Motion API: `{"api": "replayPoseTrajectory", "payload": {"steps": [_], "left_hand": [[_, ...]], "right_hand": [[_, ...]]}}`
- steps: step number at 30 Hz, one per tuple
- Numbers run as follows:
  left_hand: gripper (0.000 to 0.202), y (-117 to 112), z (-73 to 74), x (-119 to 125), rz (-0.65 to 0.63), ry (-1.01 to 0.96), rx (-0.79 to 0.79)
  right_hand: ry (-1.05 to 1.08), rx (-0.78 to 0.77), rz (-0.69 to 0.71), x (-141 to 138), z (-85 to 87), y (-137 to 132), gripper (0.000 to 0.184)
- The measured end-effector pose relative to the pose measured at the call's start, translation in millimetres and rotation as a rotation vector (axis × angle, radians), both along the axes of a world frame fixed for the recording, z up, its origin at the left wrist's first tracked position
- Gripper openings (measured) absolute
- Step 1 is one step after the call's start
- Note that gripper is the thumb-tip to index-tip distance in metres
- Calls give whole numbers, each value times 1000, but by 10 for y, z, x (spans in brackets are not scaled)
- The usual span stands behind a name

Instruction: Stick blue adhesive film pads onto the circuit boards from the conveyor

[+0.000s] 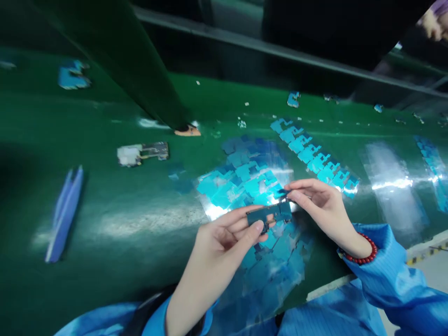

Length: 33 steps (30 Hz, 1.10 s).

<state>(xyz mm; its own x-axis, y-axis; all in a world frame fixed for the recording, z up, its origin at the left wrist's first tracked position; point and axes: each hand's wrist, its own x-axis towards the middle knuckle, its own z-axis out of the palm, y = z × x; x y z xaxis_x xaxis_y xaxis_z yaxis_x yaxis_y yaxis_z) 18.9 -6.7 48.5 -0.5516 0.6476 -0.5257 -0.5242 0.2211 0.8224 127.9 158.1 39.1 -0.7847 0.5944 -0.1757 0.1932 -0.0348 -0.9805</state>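
My left hand (pixel 224 247) grips a small circuit board (pixel 257 217) between thumb and fingers, holding it tilted above the bench. At the board's right end, my right hand (pixel 324 207) has its thumb and forefinger pinched together. A small dark piece shows at these fingertips, too blurred to name. Under and behind the board lie sheets of blue die-cut film pieces (pixel 241 184), overlapping and shiny. More of the film (pixel 276 261) lies below the hands, toward my body.
Blue tweezers (pixel 65 217) and another circuit board (pixel 143 153) rest on the green bench (pixel 133 261) to the left. A strip of blue film pieces (pixel 315 158) lies at the right. A dark post (pixel 140 70) rises behind. Another person's hand (pixel 432 25) shows at top right.
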Motion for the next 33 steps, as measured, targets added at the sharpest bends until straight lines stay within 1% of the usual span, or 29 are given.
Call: {"api": "replayPoseTrajectory", "payload": {"steps": [2, 6, 8, 10, 12, 13, 14, 16, 18, 20, 22, 24, 26, 28, 30, 31, 33], "left_hand": [[27, 8, 19, 14, 19, -4, 17], [29, 29, 13, 31, 53, -3, 89], [29, 39, 1, 15, 65, -15, 120], [27, 44, 1, -21, 67, -34, 121], [26, 43, 4, -74, 66, -56, 106], [28, 43, 1, -103, 68, -62, 106], [31, 44, -8, -130, 74, -64, 107], [40, 56, -49, -176, 80, -58, 118], [48, 78, -109, -207, 78, -42, 128], [51, 101, -165, -231, 74, -28, 139], [50, 115, -202, -257, 80, -8, 167], [46, 115, -219, -286, 111, 21, 214], [40, 104, -224, -310, 163, 50, 270], [36, 87, -219, -328, 230, 48, 311], [33, 74, -201, -345, 289, 15, 336], [31, 71, -187, -355, 309, -8, 342], [30, 74, -149, -371, 339, -41, 347]], "right_hand": [[1, -29, 10, -11, -21, -2, 18], [-16, -134, 98, -8, -60, -87, 25], [-44, -143, 125, 12, -70, -114, 28], [-69, -87, 147, 15, -47, -73, 32], [-101, 45, 171, -51, 20, 65, 36], [-115, 118, 176, -129, 63, 172, 38], [-128, 188, 174, -242, 107, 301, 38], [-132, 269, 143, -568, 171, 596, 35], [-152, 347, 96, -977, 189, 889, 29], [-194, 421, 73, -1381, 181, 1123, 24], [-214, 515, 54, -1696, 179, 1269, 27], [-210, 632, 41, -1864, 187, 1327, 31], [-189, 755, 54, -1856, 189, 1302, 33], [-167, 857, 133, -1680, 177, 1185, 34], [-151, 912, 293, -1369, 158, 974, 39], [-145, 920, 397, -1179, 147, 842, 43], [-144, 904, 593, -772, 114, 566, 59]]}}
